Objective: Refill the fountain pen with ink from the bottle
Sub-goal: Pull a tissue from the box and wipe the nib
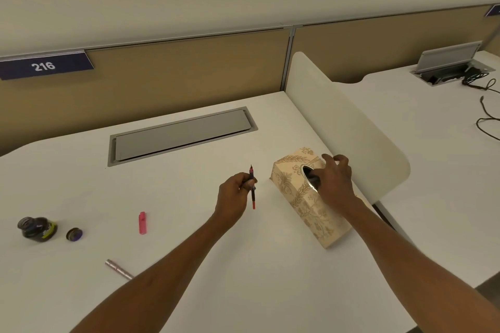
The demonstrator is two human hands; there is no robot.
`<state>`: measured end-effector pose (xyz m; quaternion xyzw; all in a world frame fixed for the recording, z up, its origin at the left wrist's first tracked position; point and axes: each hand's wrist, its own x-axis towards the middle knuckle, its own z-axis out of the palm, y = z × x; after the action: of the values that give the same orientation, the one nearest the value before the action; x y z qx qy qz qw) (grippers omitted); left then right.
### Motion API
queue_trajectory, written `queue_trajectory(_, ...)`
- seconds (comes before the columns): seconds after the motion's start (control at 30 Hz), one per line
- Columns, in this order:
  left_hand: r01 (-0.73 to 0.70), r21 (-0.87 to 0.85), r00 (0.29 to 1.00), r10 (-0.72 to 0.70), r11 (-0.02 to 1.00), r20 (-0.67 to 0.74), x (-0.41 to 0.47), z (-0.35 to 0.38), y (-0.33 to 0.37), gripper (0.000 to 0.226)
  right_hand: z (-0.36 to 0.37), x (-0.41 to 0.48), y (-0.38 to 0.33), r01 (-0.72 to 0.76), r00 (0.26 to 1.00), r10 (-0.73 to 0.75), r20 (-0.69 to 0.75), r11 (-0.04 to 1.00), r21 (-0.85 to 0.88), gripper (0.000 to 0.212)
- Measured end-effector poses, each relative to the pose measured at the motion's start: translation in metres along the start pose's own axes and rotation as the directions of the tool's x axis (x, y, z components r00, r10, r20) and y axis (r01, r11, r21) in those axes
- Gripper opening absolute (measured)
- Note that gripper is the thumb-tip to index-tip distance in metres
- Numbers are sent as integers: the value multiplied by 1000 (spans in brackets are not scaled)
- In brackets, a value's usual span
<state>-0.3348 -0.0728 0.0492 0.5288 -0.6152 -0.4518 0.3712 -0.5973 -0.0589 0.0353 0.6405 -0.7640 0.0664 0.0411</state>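
Note:
My left hand point(234, 194) grips the inner part of the fountain pen point(253, 188), nib up and its red converter end down, above the middle of the white desk point(81, 184). My right hand point(334, 180) lies on a patterned tissue box point(303, 203), with fingers reaching into its oval opening. The open ink bottle point(37, 228) stands at the far left, its cap point(74, 234) beside it. A pink pen part point(142, 222) lies right of the cap. A metallic pen barrel point(119, 269) lies near my left forearm.
A closed grey cable hatch point(181, 135) is set into the desk behind the pen. A white divider panel point(349, 121) rises right of the tissue box. The neighbouring desk holds an open cable box point(449, 65) and black cords point(484, 119).

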Motion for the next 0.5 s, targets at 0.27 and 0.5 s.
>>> queue_trajectory(0.27,11,-20,1000,-11,1000,7,6,6,0,16,6,14,5,148,987,-140,76,984,-104,11)
queue_trajectory(0.5,12,-53,1000,-12,999,3,9,9,1,17,4,19,2,253,967,-237,92,939,-234,12)
